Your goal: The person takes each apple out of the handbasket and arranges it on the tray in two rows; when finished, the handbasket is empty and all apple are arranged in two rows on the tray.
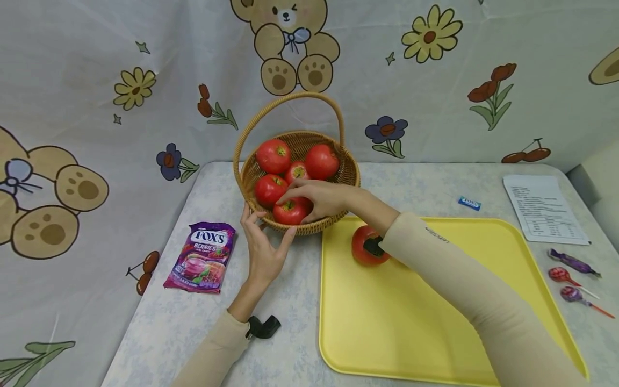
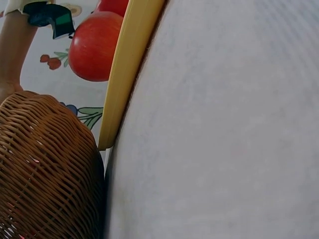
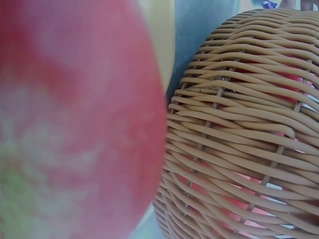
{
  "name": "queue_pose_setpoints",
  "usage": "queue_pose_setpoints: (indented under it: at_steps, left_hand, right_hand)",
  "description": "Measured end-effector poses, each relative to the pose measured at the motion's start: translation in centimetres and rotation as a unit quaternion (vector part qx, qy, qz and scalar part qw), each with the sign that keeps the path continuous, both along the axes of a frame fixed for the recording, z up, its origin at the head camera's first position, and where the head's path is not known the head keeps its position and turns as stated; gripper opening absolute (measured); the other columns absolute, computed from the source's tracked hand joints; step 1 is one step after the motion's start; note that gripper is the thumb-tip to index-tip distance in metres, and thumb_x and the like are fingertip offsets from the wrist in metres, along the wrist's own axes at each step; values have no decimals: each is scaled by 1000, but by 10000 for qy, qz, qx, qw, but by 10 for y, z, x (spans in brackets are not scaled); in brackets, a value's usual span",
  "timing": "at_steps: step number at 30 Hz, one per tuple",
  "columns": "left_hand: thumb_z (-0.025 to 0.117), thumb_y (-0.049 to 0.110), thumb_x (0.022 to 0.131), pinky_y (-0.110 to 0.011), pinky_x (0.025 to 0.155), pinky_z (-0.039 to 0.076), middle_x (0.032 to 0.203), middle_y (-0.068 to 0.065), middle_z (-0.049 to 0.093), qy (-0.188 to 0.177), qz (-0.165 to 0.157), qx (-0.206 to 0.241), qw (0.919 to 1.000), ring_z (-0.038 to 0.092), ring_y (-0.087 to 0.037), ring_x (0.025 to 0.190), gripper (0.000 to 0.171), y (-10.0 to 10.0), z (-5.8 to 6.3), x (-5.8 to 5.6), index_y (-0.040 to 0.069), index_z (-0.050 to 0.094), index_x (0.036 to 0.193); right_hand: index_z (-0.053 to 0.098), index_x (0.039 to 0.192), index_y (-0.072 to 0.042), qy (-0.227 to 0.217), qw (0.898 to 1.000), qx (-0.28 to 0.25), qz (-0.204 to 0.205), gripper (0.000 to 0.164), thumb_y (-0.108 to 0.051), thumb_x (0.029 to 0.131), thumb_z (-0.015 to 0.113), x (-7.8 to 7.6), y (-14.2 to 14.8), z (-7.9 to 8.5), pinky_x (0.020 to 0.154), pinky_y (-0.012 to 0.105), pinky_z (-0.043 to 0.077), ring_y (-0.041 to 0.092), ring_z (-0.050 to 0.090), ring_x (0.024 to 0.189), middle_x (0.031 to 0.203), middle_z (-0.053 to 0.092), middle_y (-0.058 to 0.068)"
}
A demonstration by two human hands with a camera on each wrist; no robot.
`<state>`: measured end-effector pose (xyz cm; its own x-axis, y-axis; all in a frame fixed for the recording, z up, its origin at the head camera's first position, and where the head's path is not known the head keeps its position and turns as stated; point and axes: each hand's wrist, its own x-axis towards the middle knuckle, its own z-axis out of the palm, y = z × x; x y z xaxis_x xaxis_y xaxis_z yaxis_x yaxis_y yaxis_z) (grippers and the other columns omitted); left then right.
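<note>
While R hand (image 1: pixel 321 198) grips front apple (image 1: pixel 290 212), L hand (image 1: pixel 263 252) touches basket (image 1: pixel 352 172)

Front apple sits inside near rim, R thumb + fingers curled round it. 4 more apples (image 1: pixel 273 156) in there, i.e. 5 visible. L thumb + fingers spread wide vs. basket's near-L side. Yellow tray (image 1: pixel 411 333), just R: 1 tray apple (image 1: pixel 360 250), partly behind R sleeve (image 1: pixel 459 279); L wrist view adds 2nd red item (image 2: pixel 112 6), cut off, ID unclear. On table (image 1: pixel 285 344): 1 Fox's bag (image 1: pixel 200 258), L; 1 blue pkt (image 1: pixel 469 203), 1 printed sheet (image 1: pixel 544 209), 1 purple-wrapped candy (image 1: pixel 574 263), 2 lollipops (image 1: pixel 571 294), R.
</note>
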<state>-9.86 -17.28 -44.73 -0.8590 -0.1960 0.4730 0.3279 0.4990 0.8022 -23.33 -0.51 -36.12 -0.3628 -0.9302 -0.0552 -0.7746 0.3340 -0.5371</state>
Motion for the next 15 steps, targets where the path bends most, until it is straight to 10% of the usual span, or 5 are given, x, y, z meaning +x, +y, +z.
queue_pose_setpoints:
  at_steps: [7, 15]
  left_hand:
    - [70, 11, 87, -62, 103, 36, 155, -34, 2, -16, -96, 60, 9999, 8, -47, 146, 55, 11, 31, 14, -8, 29, 117]
    - [70, 8, 86, -62, 104, 35, 155, -35, 1, -72, -95, 110, 9999, 8, -46, 146, 54, 11, 32, 15, -9, 29, 117]
  right_hand:
    - [55, 139, -26, 35, 9997, 230, 6, 60, -23, 84, 79, 0, -3, 0, 109, 42, 40, 19, 45, 129, 138, 50, 2]
    - [54, 140, -27, 129, 9993, 348, -65, 63, -22, 83, 79, 0, -8, -3, 107, 42, 42, 20, 47, 127, 137, 48, 3]
